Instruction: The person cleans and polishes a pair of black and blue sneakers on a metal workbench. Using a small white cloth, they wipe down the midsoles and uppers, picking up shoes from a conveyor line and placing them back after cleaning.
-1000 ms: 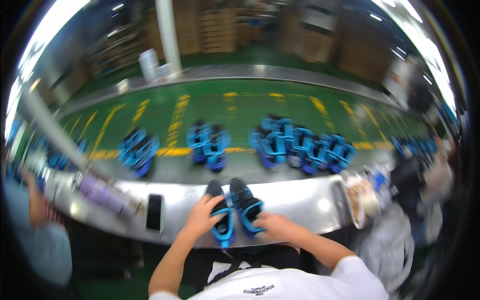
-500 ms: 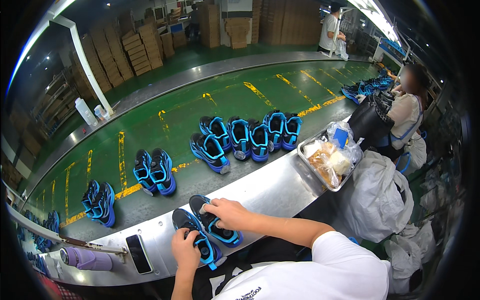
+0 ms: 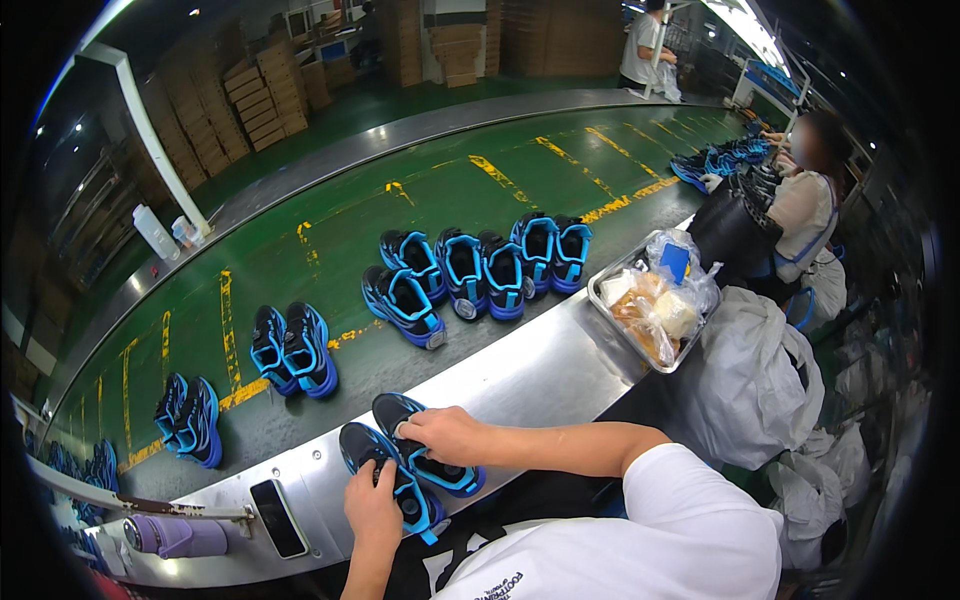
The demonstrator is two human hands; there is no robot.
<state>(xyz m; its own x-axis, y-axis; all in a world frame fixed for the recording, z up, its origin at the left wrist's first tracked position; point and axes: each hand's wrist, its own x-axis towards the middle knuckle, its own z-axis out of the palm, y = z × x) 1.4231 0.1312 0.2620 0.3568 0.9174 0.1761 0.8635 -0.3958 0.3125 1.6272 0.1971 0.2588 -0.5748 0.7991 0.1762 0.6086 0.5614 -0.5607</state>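
A pair of black and blue sneakers lies on the metal ledge in front of me, toes pointing away. My left hand [image 3: 373, 508] grips the left sneaker [image 3: 362, 443] at its tongue, fingertips on the upper near the opening. Over the right sneaker [image 3: 395, 405] my right hand [image 3: 447, 436] is closed, with thumb and fingers pinching its upper near the laces area; exactly what is between those fingertips is hidden. A round dial shows on the left sneaker near its tongue. Left of the pair, a phone [image 3: 279, 518] with a dark screen lies flat on the ledge.
A green conveyor belt [image 3: 340, 255] with yellow marks carries several more sneakers [image 3: 484, 272]. A metal tray [image 3: 640, 348] of bagged items stands at right, beside white bags [image 3: 757, 390]. A purple bottle [image 3: 178, 536] lies at left. A co-worker [image 3: 808, 200] sits at far right.
The whole view has shifted slightly, so most things sit a little further left. Both hands stay on the sneakers; the left hand's fingers have shifted slightly on the left one.
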